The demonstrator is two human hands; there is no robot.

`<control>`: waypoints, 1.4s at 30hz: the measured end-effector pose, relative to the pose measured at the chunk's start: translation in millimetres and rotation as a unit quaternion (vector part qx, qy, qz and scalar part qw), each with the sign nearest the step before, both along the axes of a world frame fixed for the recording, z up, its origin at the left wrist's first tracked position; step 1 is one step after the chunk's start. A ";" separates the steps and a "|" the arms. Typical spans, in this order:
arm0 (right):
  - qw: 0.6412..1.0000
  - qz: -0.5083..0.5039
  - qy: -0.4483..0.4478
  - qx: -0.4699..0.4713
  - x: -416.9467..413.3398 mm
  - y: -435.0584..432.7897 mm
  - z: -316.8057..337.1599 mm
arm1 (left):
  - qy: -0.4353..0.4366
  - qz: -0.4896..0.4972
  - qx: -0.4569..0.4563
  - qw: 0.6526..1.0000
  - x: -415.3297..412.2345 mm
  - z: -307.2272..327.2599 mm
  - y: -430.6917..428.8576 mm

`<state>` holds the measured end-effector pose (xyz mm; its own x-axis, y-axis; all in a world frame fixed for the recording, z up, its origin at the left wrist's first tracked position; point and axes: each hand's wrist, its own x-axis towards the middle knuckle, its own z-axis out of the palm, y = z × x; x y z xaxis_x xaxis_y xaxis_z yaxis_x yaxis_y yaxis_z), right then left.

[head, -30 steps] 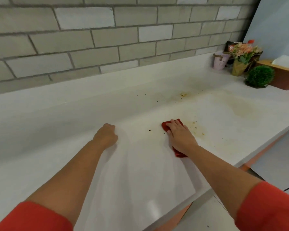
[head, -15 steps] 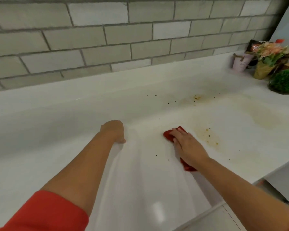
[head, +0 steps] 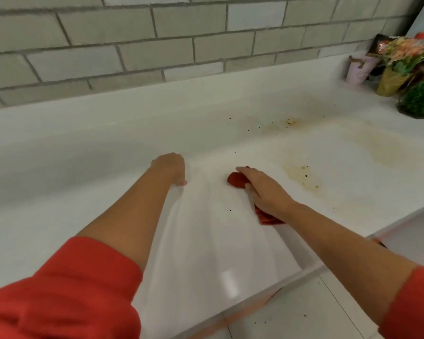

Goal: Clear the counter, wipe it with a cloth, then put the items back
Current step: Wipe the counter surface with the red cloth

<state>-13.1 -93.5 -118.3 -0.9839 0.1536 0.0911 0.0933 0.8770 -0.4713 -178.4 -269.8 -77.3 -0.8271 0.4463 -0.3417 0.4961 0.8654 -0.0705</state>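
Near counter edge (head: 304, 272), right hand (head: 264, 193) on cloth (head: 236, 180)

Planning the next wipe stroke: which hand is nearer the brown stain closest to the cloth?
Right. The right hand, pressing the red cloth, sits just left of the brown stain; the left hand rests on the counter farther left, beyond the cloth.

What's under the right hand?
A red cloth on the white counter; its two ends show. The right hand covers its middle, so whatever lies beneath is hidden.
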 end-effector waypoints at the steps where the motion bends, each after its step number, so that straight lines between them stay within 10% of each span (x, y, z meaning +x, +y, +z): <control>1: 1.000 -0.017 0.005 0.006 -10.5 6.3 0.4 | 0.001 -0.001 0.003 1.000 0.4 -0.3 -0.6; 18: 0.959 0.259 -0.005 -0.119 115.7 -125.3 9.8 | 0.002 0.025 0.150 0.988 20.4 -6.4 -24.7; 21: 0.977 0.118 0.049 -0.170 100.3 -86.0 25.0 | 0.006 0.016 0.235 0.972 30.1 -13.8 -30.6; 26: 0.994 -0.100 -0.027 -0.043 54.0 -21.2 13.8 | -0.006 -0.006 0.233 0.972 46.0 -17.2 -32.9; 32: 0.993 0.098 0.024 0.066 62.5 -114.1 -10.3 | -0.011 0.008 0.217 0.976 43.9 -14.8 -45.1; 38: 0.960 0.268 0.040 -0.074 122.5 -161.9 -4.9 | -0.017 0.016 0.225 0.974 39.7 -2.7 -50.7; 42: 0.924 0.161 -0.032 -0.346 129.9 -131.7 27.2 | -0.016 0.021 0.250 0.968 41.7 1.7 -63.9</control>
<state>116.8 -225.2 -91.1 -0.9889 -0.1475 0.0203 -0.0720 0.3545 -0.9323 -136.8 -333.7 -75.7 -0.8404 0.5292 -0.1172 0.4551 0.8063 0.3779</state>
